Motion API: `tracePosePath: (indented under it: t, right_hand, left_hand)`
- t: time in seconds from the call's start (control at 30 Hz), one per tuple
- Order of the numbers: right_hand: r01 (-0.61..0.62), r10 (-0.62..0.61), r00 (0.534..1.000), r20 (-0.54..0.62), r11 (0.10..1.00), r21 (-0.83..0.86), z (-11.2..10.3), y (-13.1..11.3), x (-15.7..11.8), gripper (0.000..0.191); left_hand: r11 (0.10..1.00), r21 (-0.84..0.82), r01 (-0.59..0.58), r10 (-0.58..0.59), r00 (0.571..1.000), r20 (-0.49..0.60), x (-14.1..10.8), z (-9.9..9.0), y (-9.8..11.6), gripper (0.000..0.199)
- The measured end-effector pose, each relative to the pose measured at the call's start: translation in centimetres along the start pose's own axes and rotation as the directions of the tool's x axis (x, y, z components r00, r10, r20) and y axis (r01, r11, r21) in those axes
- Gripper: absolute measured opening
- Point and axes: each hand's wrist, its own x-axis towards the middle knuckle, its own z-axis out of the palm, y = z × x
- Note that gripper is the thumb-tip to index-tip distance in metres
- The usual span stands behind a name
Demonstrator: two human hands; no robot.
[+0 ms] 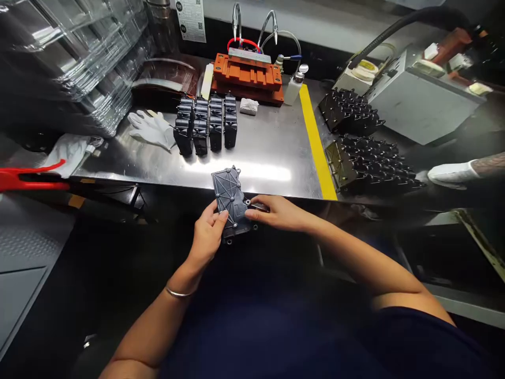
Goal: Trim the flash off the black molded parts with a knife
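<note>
- Held in the left hand [207, 229] by the lower left side, thumb on the face and fingers behind: a black ribbed part [232, 196], by the near edge of the counter [272, 139], probably for steadiness while leaving most of the face in sight.
- Brought narrow to the part's right edge, thumb and finger close together: the right hand [278, 213], presumably to work at that edge without covering the ribs.
- Glimpsed between that thumb and finger: a slim grey thing [260, 207], too small to name; cannot tell a grip on it from a grip on the edge.
- Stood on edge in a row beyond: four black blocks [215, 123], likely spaced for easy picking, with undersides hidden.
- Set behind them: an orange fixture [248, 73], perhaps placed back to leave working room.
- Right of the yellow strip [317, 142], possibly a boundary: grouped black parts [379, 163], too crowded to count, near a co-worker's gloved hand [452, 173], with fingertips hard to make out.
- Cut off at left: a red object [31, 179], not identifiable.
</note>
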Motion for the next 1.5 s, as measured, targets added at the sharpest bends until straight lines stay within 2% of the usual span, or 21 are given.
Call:
tracePosePath:
  t: [0.07, 0.13, 0.27, 0.37, 0.5, 0.67, 0.83, 1.0, 1.13, 1.2, 1.33, 1.5]
  right_hand:
    - [-0.049, 0.035, 0.988, -0.151, 0.995, -0.089, -0.5, 0.1, 0.8, 0.042]
    - [-0.079, 0.025, 0.956, -0.291, 0.982, -0.174, -0.6, 0.7, 1.8, 0.034]
    - [0.054, -0.165, 0.901, -0.401, 0.96, -0.274, 0.7, 2.2, 3.4, 0.02]
    - [0.079, -0.217, 0.862, -0.459, 0.95, -0.302, 1.9, 2.7, 4.0, 0.017]
    - [0.059, -0.241, 0.861, -0.448, 0.922, -0.382, 2.2, 2.6, 4.3, 0.02]
    - [0.012, -0.243, 0.872, -0.424, 0.878, -0.479, 1.5, 2.4, 4.6, 0.024]
    - [0.113, -0.321, 0.878, -0.356, 0.861, -0.495, 0.7, 2.4, 4.6, 0.03]
    - [0.131, -0.324, 0.875, -0.36, 0.873, -0.47, 0.4, 2.5, 4.8, 0.029]
    - [0.065, -0.313, 0.834, -0.455, 0.874, -0.482, 0.7, 2.9, 4.5, 0.027]
    - [0.099, -0.333, 0.815, -0.474, 0.886, -0.452, 1.0, 3.2, 3.7, 0.027]
    - [0.255, -0.427, 0.809, -0.403, 0.874, -0.414, 2.1, 3.7, 1.5, 0.027]
    - [0.283, -0.472, 0.801, -0.368, 0.841, -0.462, 2.7, 3.7, 0.4, 0.029]
  left_hand:
    - [1.0, -0.005, 0.011, -0.011, 1.0, 0.003, -0.6, -0.9, 0.0, 0.067]
    - [0.999, 0.037, 0.026, -0.026, 1.0, 0.0, -1.2, -1.6, 0.0, 0.066]
    - [0.99, 0.126, 0.064, -0.066, 0.998, 0.013, -2.1, -2.4, -0.1, 0.067]
    - [0.983, 0.162, 0.082, -0.083, 0.997, 0.004, -2.5, -2.6, -0.2, 0.065]
    - [0.98, 0.176, 0.089, -0.09, 0.996, -0.005, -2.8, -2.8, -0.2, 0.062]
    - [0.979, 0.174, 0.103, -0.104, 0.995, -0.001, -2.8, -3.0, -0.2, 0.063]
    - [0.978, 0.178, 0.11, -0.113, 0.994, 0.007, -2.6, -3.3, -0.3, 0.061]
    - [0.977, 0.194, 0.088, -0.096, 0.995, 0.036, -2.5, -3.6, -0.5, 0.063]
    - [0.974, 0.215, 0.07, -0.082, 0.996, 0.047, -2.5, -3.7, -0.5, 0.063]
    - [0.972, 0.228, 0.062, -0.075, 0.996, 0.049, -2.5, -3.7, -0.4, 0.061]
    - [0.967, 0.247, 0.06, -0.075, 0.996, 0.05, -2.5, -3.8, -0.3, 0.058]
    - [0.97, 0.23, 0.079, -0.096, 0.993, 0.063, -2.5, -3.8, -0.1, 0.06]
